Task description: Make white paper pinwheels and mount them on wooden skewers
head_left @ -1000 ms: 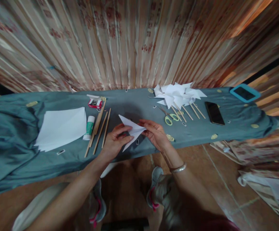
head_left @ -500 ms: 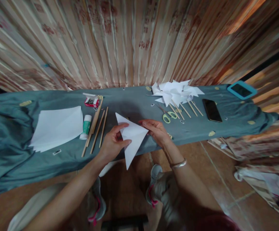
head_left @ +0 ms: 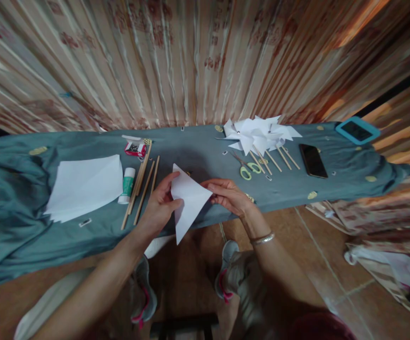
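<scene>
left grip (head_left: 157, 204): pinched white paper (head_left: 190, 198) | right grip (head_left: 230, 194): pinched its corner | glue stick (head_left: 126, 186): green label (head_left: 128, 183) was unreadable

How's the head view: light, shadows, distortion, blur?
All head view: dim overall; diffuse shadow on the cloth beyond the held paper; curtain folds fan outward, suggesting wide-angle distortion; curtain prints look soft; bright orange streak upper right.

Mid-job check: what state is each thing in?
Folded white paper, held by left hand and right hand
White paper pinwheels, assembled, overlapping
Small red cardboard box, open
Green-and-white glue stick, capped
Green-handled metal scissors, handles spread
Black rectangular phone, screen dark
Blue-framed device, screen dark
White paper sheets, stacked
Thin wooden sticks, lying loose
</scene>
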The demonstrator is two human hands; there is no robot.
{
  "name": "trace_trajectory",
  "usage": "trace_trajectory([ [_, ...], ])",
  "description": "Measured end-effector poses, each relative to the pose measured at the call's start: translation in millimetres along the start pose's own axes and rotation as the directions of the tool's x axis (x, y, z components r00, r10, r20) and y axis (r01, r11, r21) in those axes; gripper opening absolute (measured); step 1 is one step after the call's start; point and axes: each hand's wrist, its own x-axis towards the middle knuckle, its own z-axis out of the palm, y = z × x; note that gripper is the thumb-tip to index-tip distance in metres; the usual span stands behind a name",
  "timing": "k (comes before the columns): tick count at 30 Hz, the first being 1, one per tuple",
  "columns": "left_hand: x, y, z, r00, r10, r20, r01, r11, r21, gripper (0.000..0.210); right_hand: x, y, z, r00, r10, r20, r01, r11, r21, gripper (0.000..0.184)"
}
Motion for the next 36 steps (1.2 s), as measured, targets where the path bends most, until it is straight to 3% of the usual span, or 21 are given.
trace_trajectory([
  [9, 5, -6, -5.8, 0.999, 0.014, -0.050, -0.016, 0.999, -0.039, 0.076, -1, 0, 0, 0.998, 0.026, 0.049, -0.026, 1.000, 0.009, 0.034],
  [16, 3, -2, -4.7, 0.994, -0.103, -0.039, 0.098, 0.990, -0.104, 0.079, 0, 3, 1, 1.000, -0.007, 0.017, 0.006, 0.999, 0.054, 0.037],
  [22, 0, 7, 1.8, 0.974, -0.199, -0.104, 0.189, 0.977, -0.097, 0.081, 1, 5, 5, 1.000, -0.016, 0.023, 0.013, 0.995, 0.097, 0.036],
  [36, 2, 8, 1.8, 0.972, -0.210, -0.105, 0.197, 0.973, -0.118, 0.081, 1, 5, 11, 0.998, -0.038, 0.055, 0.029, 0.986, 0.167, 0.032],
])
